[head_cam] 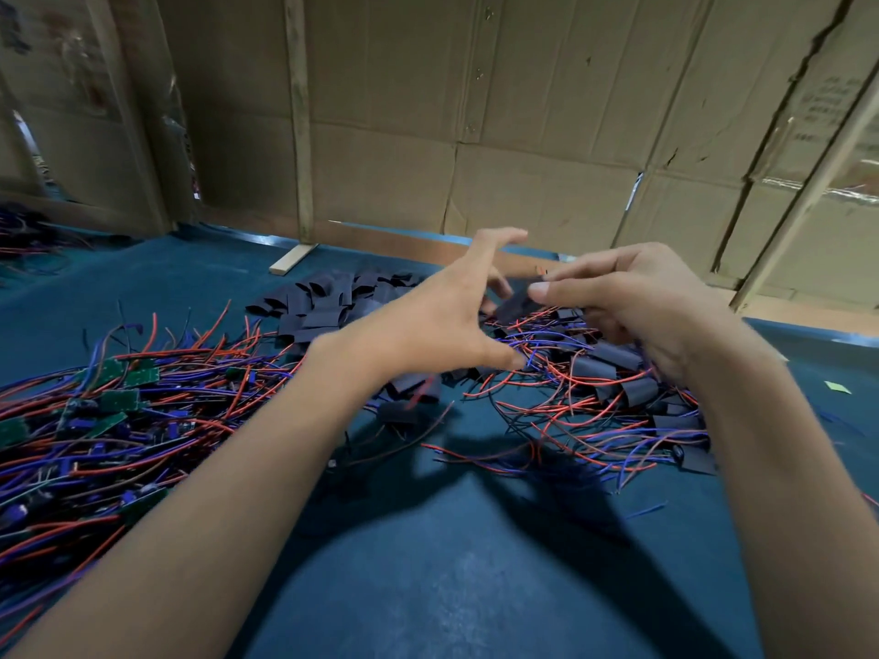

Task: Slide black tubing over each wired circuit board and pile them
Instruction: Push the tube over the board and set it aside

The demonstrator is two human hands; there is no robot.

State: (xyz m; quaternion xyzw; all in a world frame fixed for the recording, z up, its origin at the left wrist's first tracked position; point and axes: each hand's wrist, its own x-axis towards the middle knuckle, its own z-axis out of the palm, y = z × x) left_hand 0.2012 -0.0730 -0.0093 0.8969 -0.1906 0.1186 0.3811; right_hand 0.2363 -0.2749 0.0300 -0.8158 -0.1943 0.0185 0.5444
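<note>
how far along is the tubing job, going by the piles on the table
Roughly midway, as a guess. Done: a pile of sleeved boards lies at the right, wires trailing from black tubes. In hand: the right hand pinches one black tube piece, while the left hand hovers open beside it. Left: a large heap of bare green boards at the left, and loose tubing pieces further back.

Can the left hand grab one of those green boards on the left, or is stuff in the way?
Probably yes. The left hand is open and holds nothing, and the green boards lie uncovered atop the wire pile on its own side, though tangled wires may drag.
</note>
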